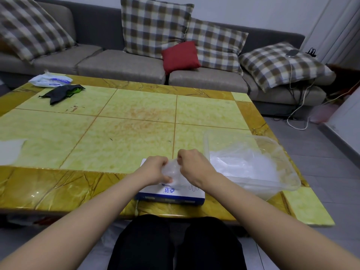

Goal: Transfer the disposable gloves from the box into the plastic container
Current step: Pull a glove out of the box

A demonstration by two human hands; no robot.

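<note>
A flat white and blue glove box (171, 192) lies at the table's near edge, right in front of me. Above its top, my left hand (155, 169) and my right hand (192, 164) each grip a bunch of clear disposable gloves (172, 171) that sits between them. To the right of the box stands a clear plastic container (272, 189) with a heap of clear gloves (241, 164) inside it.
The yellow tiled table (126, 133) carries a black cloth (60, 92) and a white wipes pack (50, 80) at its far left, and a white sheet (9, 151) at the left edge. A grey sofa (120, 63) with cushions stands behind.
</note>
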